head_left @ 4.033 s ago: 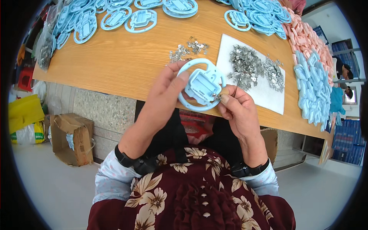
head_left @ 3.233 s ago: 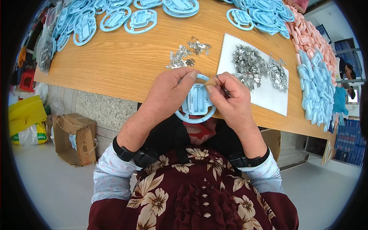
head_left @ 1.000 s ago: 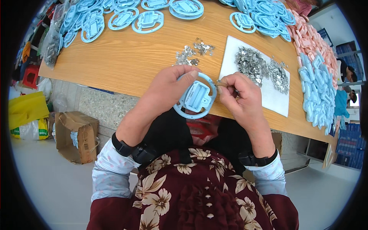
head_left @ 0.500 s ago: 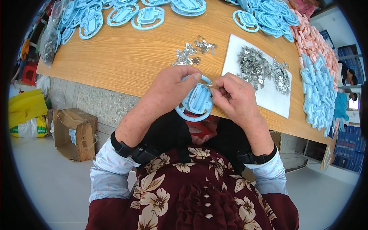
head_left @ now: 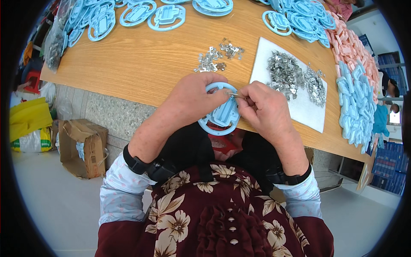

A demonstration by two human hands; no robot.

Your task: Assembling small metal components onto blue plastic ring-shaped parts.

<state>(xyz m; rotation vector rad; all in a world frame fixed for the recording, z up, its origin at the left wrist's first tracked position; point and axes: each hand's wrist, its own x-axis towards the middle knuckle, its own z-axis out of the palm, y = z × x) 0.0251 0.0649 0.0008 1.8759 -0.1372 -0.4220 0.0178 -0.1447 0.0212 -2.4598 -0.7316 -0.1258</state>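
1. The wheel [head_left: 224, 115] is left of the mat [head_left: 309, 116], at the near edge of the table [head_left: 120, 64], partly past it.
2. Bare wood spreads widely left of the mat; right of it, blue parts [head_left: 351, 103] crowd close.
3. The wheel's recessed face points up; its pocket's long axis runs away from the person, far end leaning matward.
4. Left of the mat, the left hand [head_left: 192, 96] clamps thumb and fingers on the rim.
5. Nearer the mat, the right hand [head_left: 266, 105] pinches a thin metal tool [head_left: 236, 95]; whether its tip touches the wheel, I cannot tell.
6. The wheel is smooth, round plastic; shiny clips [head_left: 284, 70] heap on the white mat.
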